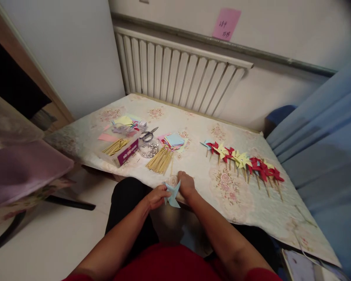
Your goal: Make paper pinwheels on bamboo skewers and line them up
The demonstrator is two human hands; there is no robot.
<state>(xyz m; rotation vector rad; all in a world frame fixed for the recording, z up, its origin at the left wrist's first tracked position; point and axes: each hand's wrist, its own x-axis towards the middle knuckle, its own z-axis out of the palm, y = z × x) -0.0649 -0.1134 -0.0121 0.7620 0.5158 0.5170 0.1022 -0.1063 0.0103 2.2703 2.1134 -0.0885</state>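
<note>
My left hand (157,197) pinches a light blue paper pinwheel (173,194) at the table's front edge, over my lap. Close beside it, my right hand (186,184) is closed at the edge of the table; whatever it may hold is hidden. Just beyond my hands lies a bundle of thin wooden sticks (160,160). Behind the sticks are a round clear container of small shiny pieces (148,149), dark-handled scissors (148,135) and a stack of coloured paper squares (174,140).
Finished-looking red, yellow and blue pinwheels (242,160) lie in a row at the right. At the left stands a box of sticks (125,153), with more coloured paper (124,121) behind. A radiator (175,70) backs the flowered tablecloth (193,183); a blue curtain (324,128) hangs right.
</note>
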